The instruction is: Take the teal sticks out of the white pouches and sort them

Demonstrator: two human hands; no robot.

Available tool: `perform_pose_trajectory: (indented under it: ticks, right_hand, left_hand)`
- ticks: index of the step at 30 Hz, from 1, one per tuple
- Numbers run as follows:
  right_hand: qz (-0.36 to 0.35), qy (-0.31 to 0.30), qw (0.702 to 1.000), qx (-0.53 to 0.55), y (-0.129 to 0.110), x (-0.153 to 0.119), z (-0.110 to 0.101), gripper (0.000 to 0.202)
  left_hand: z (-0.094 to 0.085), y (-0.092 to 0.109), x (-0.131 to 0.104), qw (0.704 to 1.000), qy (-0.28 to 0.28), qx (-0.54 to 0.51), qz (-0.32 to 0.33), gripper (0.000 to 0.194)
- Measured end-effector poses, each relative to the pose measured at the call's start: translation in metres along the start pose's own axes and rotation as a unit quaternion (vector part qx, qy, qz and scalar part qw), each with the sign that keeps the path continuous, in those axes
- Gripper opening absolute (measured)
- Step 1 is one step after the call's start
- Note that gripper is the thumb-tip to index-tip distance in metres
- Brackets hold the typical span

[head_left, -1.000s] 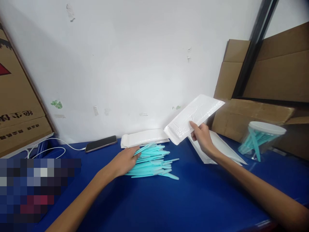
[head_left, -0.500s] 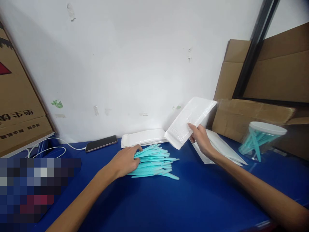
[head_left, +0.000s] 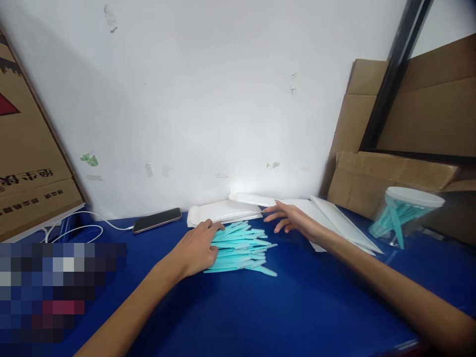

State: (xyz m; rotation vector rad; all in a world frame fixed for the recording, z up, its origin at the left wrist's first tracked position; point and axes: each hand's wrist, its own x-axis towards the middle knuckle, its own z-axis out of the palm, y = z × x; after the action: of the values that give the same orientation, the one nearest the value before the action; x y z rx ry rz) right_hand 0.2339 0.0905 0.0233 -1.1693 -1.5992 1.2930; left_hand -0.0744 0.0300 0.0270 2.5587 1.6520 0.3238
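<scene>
Several turquoise plastic sticks (head_left: 241,248) lie in a loose pile on the blue table (head_left: 230,312). My left hand (head_left: 199,248) rests on the left end of the pile, thumb and fingers apart around the sticks' ends. Just right of the pile, my right hand (head_left: 292,220) hovers with its fingers spread and nothing in them. Behind it, a white padded envelope (head_left: 253,199) lies near the wall, partly over another white envelope (head_left: 219,212). More white envelopes (head_left: 342,225) are spread beneath and beyond my right forearm.
A phone (head_left: 156,220) with a white cable lies at the back left. On the right stands a clear tub (head_left: 405,218) with a white rim, holding turquoise sticks. Cardboard boxes (head_left: 386,181) are at the right, and another carton (head_left: 33,148) at the left.
My right hand has let go of the white envelope, which now lies by the wall, and has moved left and slightly down. My left hand has stayed at the pile.
</scene>
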Motion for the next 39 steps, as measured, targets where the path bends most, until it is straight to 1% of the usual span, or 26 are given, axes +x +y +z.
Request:
perform_pose_trajectory:
  ticks: [2,3,6,8,10,12,14,17,20,25,28,31,33,36,38,39]
  right_hand:
    - [-0.042,0.055,0.993,-0.097,0.003,0.003,-0.002,0.05]
    - [-0.066,0.084,0.982,-0.153,0.005,0.005,-0.003,0.05]
    - [-0.117,0.157,0.939,-0.282,0.01,0.007,-0.003,0.043]
    - [-0.151,0.177,0.906,-0.354,0.014,0.007,-0.001,0.037]
    - [-0.196,0.171,0.852,-0.455,0.018,0.007,0.0,0.037]
    - [-0.221,0.144,0.798,-0.541,0.024,0.008,0.001,0.042]
    - [-0.226,0.118,0.77,-0.585,0.029,0.009,0.002,0.045]
    - [-0.23,0.103,0.744,-0.619,0.033,0.011,0.001,0.049]
    - [-0.231,0.115,0.731,-0.632,0.033,0.011,0.0,0.052]
    - [-0.267,0.094,0.733,-0.618,0.027,0.009,0.004,0.053]
    - [-0.288,0.076,0.739,-0.604,0.024,0.016,0.014,0.052]
    - [-0.298,0.043,0.747,-0.592,0.02,0.029,0.031,0.05]
    - [-0.307,0.032,0.744,-0.593,0.016,0.036,0.042,0.046]
    - [-0.33,0.052,0.73,-0.596,0.005,0.039,0.05,0.043]
    - [-0.343,0.084,0.72,-0.597,-0.005,0.035,0.044,0.039]
    - [-0.335,0.104,0.719,-0.6,-0.011,0.032,0.036,0.035]
  left_hand:
    - [0.001,0.0,0.0,1.0,0.004,-0.002,0.012,0.054]
    - [0.001,0.0,0.0,1.0,0.006,-0.003,0.017,0.053]
    - [0.002,0.001,0.001,1.0,0.01,-0.008,0.024,0.051]
    - [0.002,0.0,0.001,0.999,0.017,-0.009,0.026,0.049]
    - [0.001,-0.002,0.002,0.999,0.024,-0.006,0.027,0.046]
    - [0.001,-0.004,0.003,0.999,0.032,-0.004,0.028,0.043]
    - [0.003,-0.006,0.003,0.999,0.036,-0.006,0.023,0.044]
    - [0.007,-0.007,0.004,0.999,0.03,-0.021,0.009,0.051]
    - [0.01,-0.005,0.003,0.999,0.016,-0.051,0.007,0.057]
    - [0.013,-0.003,0.001,0.996,0.008,-0.087,0.021,0.062]
    - [0.017,-0.003,0.0,0.995,0.009,-0.095,0.025,0.063]
    - [0.021,-0.003,0.001,0.995,-0.005,-0.101,0.021,0.063]
    - [0.023,-0.003,0.002,0.995,-0.01,-0.099,0.015,0.063]
    - [0.023,-0.002,0.003,0.996,0.005,-0.084,0.012,0.066]
    - [0.023,-0.001,0.004,0.997,0.009,-0.073,0.006,0.068]
    - [0.023,0.0,0.004,0.998,0.005,-0.068,0.0,0.068]
